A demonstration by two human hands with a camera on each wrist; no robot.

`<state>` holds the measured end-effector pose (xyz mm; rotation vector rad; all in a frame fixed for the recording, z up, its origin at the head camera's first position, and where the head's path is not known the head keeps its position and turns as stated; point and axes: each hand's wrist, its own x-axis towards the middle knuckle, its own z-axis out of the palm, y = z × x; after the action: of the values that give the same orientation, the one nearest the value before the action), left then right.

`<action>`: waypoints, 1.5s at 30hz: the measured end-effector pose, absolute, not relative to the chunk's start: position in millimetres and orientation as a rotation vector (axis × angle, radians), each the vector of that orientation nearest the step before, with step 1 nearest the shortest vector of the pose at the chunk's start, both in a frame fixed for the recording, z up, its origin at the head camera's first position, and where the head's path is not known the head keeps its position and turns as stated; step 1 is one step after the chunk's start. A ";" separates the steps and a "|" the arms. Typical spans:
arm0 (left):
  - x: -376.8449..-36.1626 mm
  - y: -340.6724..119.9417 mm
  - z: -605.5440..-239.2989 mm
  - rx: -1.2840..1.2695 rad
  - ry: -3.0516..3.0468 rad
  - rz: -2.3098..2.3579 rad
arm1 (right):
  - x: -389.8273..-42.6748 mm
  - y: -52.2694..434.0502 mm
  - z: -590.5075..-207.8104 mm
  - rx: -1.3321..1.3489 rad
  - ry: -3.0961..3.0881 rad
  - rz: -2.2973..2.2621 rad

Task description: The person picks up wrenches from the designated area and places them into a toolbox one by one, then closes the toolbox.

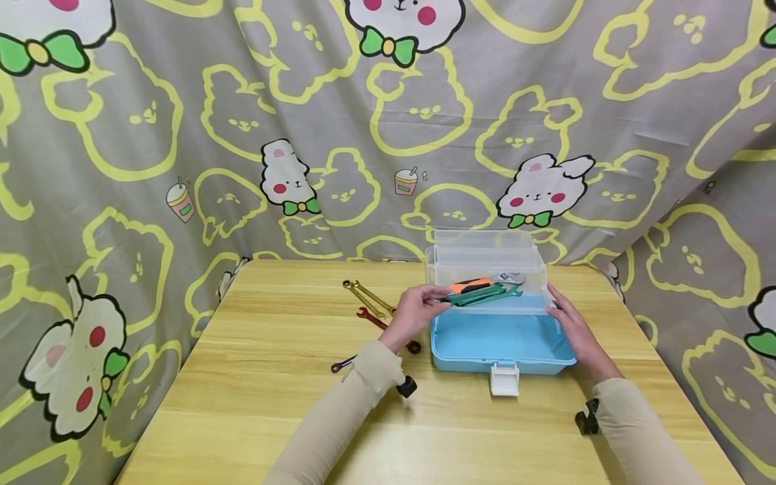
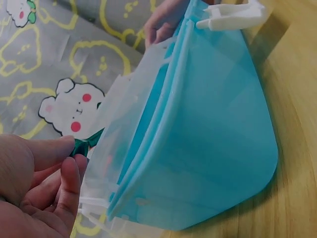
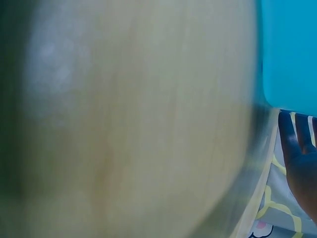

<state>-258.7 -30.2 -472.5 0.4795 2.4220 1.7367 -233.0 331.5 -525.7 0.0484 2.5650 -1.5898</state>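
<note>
A light blue toolbox (image 1: 503,365) stands on the table with its clear lid (image 1: 488,239) raised and its clear upper tray (image 1: 497,310) lifted toward the back. My left hand (image 1: 418,310) pinches the end of a green wrench (image 2: 80,147) between thumb and fingers, at the tray's left side. Two green wrenches (image 1: 485,295) appear to lie at the tray, partly overlapping. Behind them are an orange-and-black utility knife (image 1: 471,285) and a silver adjustable wrench (image 1: 510,277). My right hand (image 1: 576,330) rests its fairly straight fingers against the toolbox's right side; its thumb is out of the right wrist view.
Left of the toolbox lie gold wrenches (image 1: 366,300), a red wrench (image 1: 372,319) and a purple wrench (image 1: 342,364), the last partly covered by my left sleeve. A white latch (image 1: 504,380) hangs at the toolbox's front. A patterned curtain (image 1: 388,121) closes off the table's back.
</note>
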 end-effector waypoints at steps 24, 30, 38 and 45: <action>-264.1 -25.4 -475.1 0.624 2.638 1.484 | -232.6 330.8 -525.7 0.049 2.576 -1.575; -265.5 -25.7 -475.9 0.632 2.665 1.442 | -232.2 331.4 -526.8 0.047 2.576 -1.569; -266.9 -26.9 -475.8 0.687 2.720 1.328 | -232.7 332.0 -527.2 0.051 2.568 -1.563; -265.2 -27.0 -478.1 0.692 2.709 1.302 | -232.2 331.3 -527.8 0.044 2.576 -1.568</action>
<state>-265.2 -27.0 -478.1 0.6922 2.7093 1.3017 -232.2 331.3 -527.8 0.0440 2.5764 -1.5681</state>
